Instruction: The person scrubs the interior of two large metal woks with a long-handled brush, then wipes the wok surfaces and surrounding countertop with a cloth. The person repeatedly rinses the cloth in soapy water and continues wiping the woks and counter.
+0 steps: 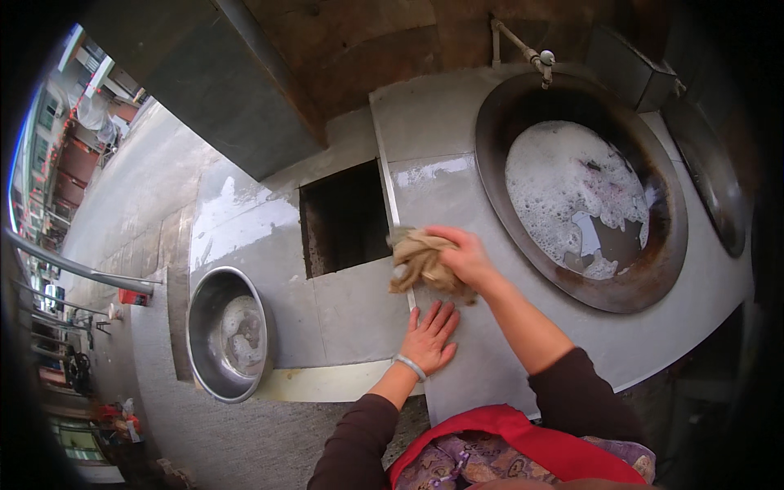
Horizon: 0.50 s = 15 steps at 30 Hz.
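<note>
My right hand (462, 254) grips a bunched tan cloth (429, 260) on the light edge strip of the grey tiled counter (355, 318), beside a square dark opening (346, 217). My left hand (427, 343), with a pale bangle at its wrist, rests flat on the counter just below the cloth, its fingers spread. On the right, a large wok (664, 245) set into the counter holds foamy water (551, 184). At the left stands a steel basin (203, 343) with some suds and water inside.
A pipe with a tap (545, 61) reaches over the wok's far rim. Another dark wok or lid (704, 177) lies at the far right. A grey panel (226, 92) rises behind the counter. Metal railings (79, 263) and a red container (133, 297) are at the left.
</note>
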Motion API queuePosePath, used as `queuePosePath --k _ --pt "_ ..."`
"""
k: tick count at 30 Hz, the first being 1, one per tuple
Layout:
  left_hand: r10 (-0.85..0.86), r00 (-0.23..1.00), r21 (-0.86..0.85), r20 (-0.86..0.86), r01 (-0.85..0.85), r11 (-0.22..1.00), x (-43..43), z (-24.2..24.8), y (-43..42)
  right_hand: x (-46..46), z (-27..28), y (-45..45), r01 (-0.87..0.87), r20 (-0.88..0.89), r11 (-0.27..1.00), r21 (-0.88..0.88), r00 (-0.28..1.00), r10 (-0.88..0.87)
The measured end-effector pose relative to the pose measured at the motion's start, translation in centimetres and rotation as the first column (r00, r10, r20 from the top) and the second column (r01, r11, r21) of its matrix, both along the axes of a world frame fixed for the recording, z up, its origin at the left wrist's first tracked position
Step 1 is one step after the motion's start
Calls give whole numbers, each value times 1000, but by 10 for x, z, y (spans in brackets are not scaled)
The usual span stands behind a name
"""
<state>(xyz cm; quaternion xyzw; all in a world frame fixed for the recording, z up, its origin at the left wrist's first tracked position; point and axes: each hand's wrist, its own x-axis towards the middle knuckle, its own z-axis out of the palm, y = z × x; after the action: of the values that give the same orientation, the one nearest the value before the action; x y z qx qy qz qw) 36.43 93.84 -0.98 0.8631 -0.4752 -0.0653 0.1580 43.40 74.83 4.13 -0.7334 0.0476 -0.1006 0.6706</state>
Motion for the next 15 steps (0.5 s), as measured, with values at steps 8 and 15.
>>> queuePosePath --k 8,15 --pt "-6 1000 -7 -20 6 1000 3 4 0 -61 -33 -2 148 -11 551 -822 962 -275" --pt "0 997 15 -73 1 1000 6 1 0 206 -54 -82 406 85 417 -813 792 -605"
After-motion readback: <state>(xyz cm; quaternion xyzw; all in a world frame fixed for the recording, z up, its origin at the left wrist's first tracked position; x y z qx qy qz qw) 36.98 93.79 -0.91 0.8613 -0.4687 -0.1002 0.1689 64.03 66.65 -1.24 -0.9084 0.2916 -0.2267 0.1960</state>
